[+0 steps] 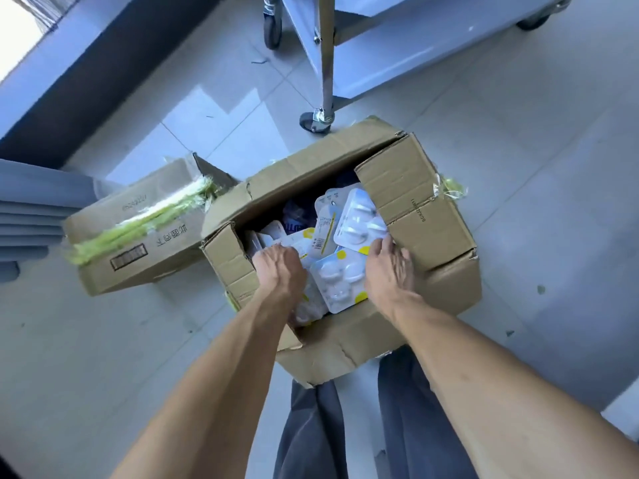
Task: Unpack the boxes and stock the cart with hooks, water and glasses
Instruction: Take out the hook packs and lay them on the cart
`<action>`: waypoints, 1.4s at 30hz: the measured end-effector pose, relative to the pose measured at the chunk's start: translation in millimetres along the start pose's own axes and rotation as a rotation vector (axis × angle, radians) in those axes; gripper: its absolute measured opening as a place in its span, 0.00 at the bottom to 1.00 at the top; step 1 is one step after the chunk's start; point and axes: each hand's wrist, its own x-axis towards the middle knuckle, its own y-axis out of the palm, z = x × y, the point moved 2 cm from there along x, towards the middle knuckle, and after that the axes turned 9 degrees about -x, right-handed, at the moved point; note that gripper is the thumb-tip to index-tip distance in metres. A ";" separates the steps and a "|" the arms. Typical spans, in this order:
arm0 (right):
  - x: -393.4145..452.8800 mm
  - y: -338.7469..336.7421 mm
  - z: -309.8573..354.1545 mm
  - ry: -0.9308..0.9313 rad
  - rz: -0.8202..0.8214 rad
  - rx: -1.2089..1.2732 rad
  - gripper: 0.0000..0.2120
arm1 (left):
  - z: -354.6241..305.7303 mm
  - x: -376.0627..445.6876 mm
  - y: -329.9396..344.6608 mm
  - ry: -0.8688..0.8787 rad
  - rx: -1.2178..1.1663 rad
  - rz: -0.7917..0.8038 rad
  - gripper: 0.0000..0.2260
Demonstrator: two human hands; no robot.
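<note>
Reaching into the large open brown cardboard box [345,271] on the grey tiled floor [518,133], both bare arms extend from the bottom of the view. The left hand [278,267] is curled, knuckles up, over the white blister packs of hooks [340,281] heaped inside; whether it actually grips one cannot be told. The right hand [389,261] grasps the edge of an upper white hook pack [359,219] beside the right box flap. A second sealed brown cardboard box with green tape [138,233] lies just left, touching. The metal wheeled cart [326,63] stands beyond.
</note>
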 end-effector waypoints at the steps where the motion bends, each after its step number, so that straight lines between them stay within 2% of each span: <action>1: -6.7 -1.9 5.9 0.042 -0.005 0.010 0.32 | 12.8 -1.9 -1.1 -0.058 -0.070 -0.045 0.07; 3: -20.3 -5.9 14.8 0.133 -0.015 0.033 0.36 | 33.5 -11.0 4.1 -0.154 -0.197 -0.135 0.08; 7: -17.8 -25.7 3.5 0.237 -0.099 0.115 0.38 | 64.9 -46.5 27.0 -0.408 -0.335 -0.153 0.11; 10: 8.1 -47.4 -26.0 0.277 -0.114 0.117 0.38 | 77.0 -68.3 54.3 -0.598 -0.587 -0.059 0.19; 13: 35.8 -60.6 -57.2 0.376 -0.076 0.166 0.39 | 69.0 -75.5 74.1 -0.571 -0.788 0.058 0.32; 14: 45.0 -61.8 -63.7 0.395 -0.059 0.211 0.39 | 65.9 -74.1 79.1 -0.553 -0.813 0.083 0.32; 16: 59.7 -59.6 -69.1 0.398 -0.013 0.317 0.39 | 60.5 -65.8 87.4 -0.553 -0.868 0.101 0.23; 18: 65.6 -51.8 -67.8 0.389 -0.005 0.326 0.40 | 55.0 -54.4 94.8 -0.639 -0.937 0.099 0.17; 22: 60.3 -35.9 -65.0 0.384 -0.058 0.231 0.40 | 42.3 -44.6 102.4 -0.807 -0.981 0.046 0.15; 26: 65.6 -33.4 -68.0 0.384 -0.069 0.237 0.37 | 37.4 -45.2 101.1 -0.817 -0.758 -0.147 0.14; 29: 69.7 -35.5 -72.0 0.374 -0.065 0.251 0.34 | 18.1 -41.3 87.2 -0.709 -0.668 -0.289 0.19; 32: 72.8 -34.6 -82.4 0.387 -0.099 0.265 0.30 | -15.2 -33.7 72.8 -0.574 -0.686 -0.269 0.22; 35: 85.5 -38.5 -92.8 0.371 -0.122 0.308 0.22 | -50.7 -17.8 56.5 -0.456 -0.798 -0.223 0.19; 39: 87.1 -39.8 -94.6 0.380 -0.145 0.341 0.22 | -90.8 -7.2 40.5 -0.475 -0.900 -0.197 0.15; 41: 78.9 -36.2 -87.7 0.223 -0.288 0.282 0.25 | -103.1 -6.4 34.3 -0.519 -0.935 -0.196 0.16; 42: 74.7 -34.0 -80.8 0.045 -0.369 0.231 0.25 | -106.2 -6.0 30.9 -0.536 -0.956 -0.196 0.17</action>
